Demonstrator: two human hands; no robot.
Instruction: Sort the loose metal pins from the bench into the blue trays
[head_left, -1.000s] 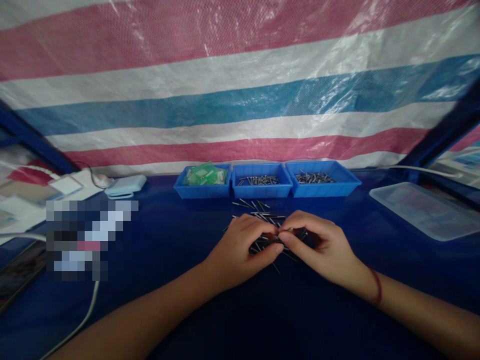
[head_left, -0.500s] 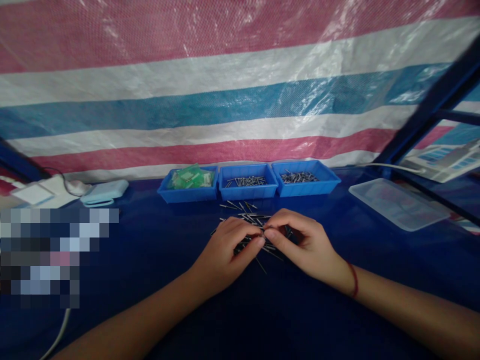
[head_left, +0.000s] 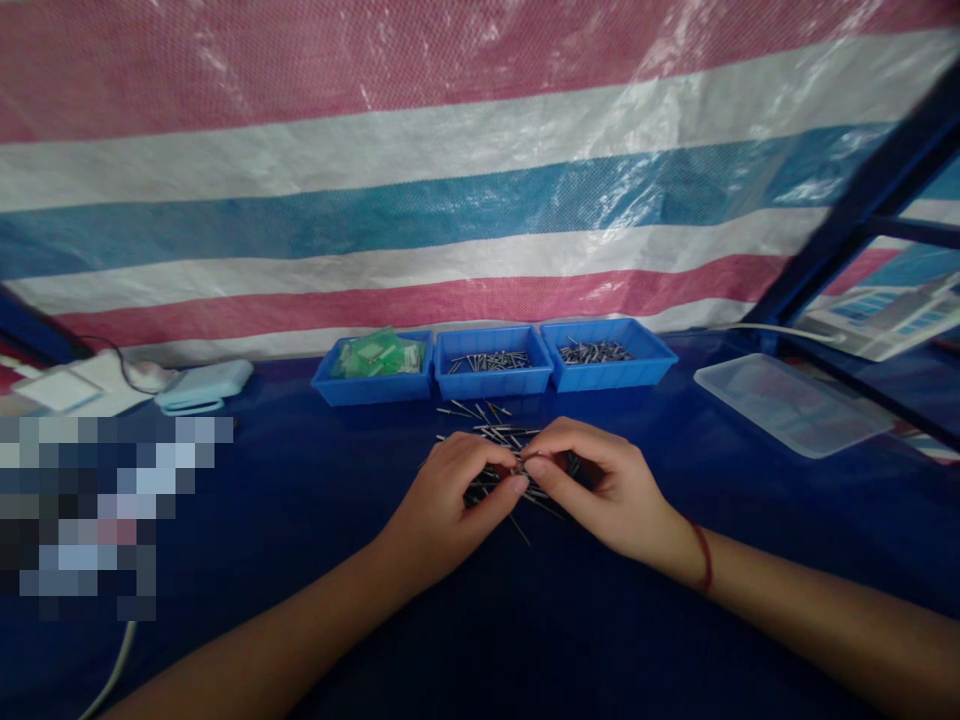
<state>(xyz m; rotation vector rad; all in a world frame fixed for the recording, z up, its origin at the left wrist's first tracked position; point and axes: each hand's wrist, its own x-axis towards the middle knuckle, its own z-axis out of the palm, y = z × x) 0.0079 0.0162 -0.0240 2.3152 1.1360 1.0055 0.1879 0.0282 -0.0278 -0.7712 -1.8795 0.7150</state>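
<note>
My left hand and my right hand meet fingertip to fingertip over a pile of thin metal pieces that look like pop rivets. Thumb and index finger of each hand are pinched together on something tiny, mostly covered by the fingertips; its kind does not show. The pile spreads on the dark blue table under and behind both hands, and much of it is hidden by them. A red cord circles my right wrist.
Behind the pile stand three blue bins: the left bin holds green packets, while the middle bin and right bin hold small metal pieces. A translucent lid lies right; a light blue case lies left.
Both hands stay over the pile, with only a slight shift of the fingertips where they meet. The whole view has moved very slightly.
</note>
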